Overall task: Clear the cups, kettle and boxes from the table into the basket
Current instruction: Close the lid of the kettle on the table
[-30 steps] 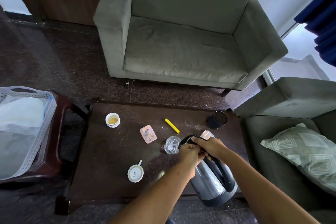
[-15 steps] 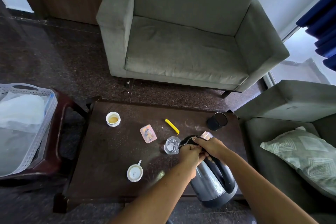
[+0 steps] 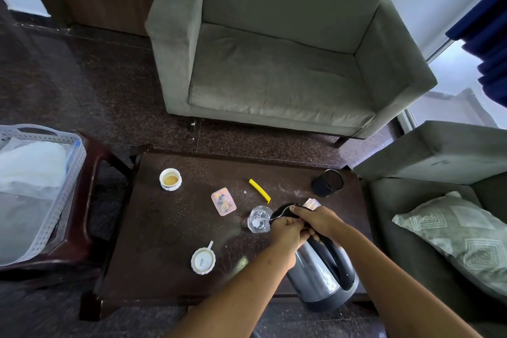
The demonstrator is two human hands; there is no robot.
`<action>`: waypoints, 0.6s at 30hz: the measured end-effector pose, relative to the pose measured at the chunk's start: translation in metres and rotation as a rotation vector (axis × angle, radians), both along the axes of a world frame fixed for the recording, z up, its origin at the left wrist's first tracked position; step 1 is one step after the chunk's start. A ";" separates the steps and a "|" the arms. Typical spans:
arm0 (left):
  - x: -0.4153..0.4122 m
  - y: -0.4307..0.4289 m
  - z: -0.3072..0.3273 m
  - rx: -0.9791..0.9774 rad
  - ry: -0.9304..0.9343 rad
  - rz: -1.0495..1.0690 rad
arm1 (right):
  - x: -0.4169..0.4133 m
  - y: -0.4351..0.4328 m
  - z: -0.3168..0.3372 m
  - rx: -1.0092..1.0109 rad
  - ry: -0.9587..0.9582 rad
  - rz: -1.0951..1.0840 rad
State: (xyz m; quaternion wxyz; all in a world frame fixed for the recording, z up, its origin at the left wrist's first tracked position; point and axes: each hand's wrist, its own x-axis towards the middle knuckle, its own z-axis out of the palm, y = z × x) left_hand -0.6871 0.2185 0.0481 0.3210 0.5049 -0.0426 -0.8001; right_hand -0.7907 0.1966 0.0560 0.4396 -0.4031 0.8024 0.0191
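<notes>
A steel kettle (image 3: 319,277) with a black handle stands at the front right of the dark table (image 3: 170,230). My left hand (image 3: 285,232) and my right hand (image 3: 318,221) both grip its black lid and handle top. A clear glass (image 3: 258,219) stands just left of the hands. A white cup (image 3: 170,179) with brown liquid sits at the far left. An upside-down white cup (image 3: 203,260) lies near the front. A pink box (image 3: 223,201) lies mid-table; a second pink box (image 3: 311,203) peeks out behind my right hand. The white basket (image 3: 63,195) is at the left.
A yellow strip (image 3: 259,191) and a black cup (image 3: 327,183) lie at the back right of the table. The basket rests on a dark stool (image 3: 94,200) and holds a white bag. A grey armchair (image 3: 274,63) stands behind; a sofa with a cushion (image 3: 461,239) is to the right.
Both hands stay clamped on the kettle top; only the camera has shifted slightly. Objects on the table have not moved.
</notes>
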 end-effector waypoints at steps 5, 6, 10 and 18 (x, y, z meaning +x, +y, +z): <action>-0.001 -0.001 0.000 0.017 0.011 0.007 | 0.000 -0.001 0.000 0.006 0.011 0.011; -0.001 -0.001 0.000 0.021 0.011 0.008 | -0.001 -0.002 -0.001 0.007 0.010 0.012; -0.001 -0.002 -0.001 0.016 0.011 0.005 | -0.002 -0.001 -0.004 0.007 -0.004 0.013; -0.001 -0.001 -0.001 0.010 0.016 0.004 | -0.005 -0.002 -0.008 0.017 0.009 0.022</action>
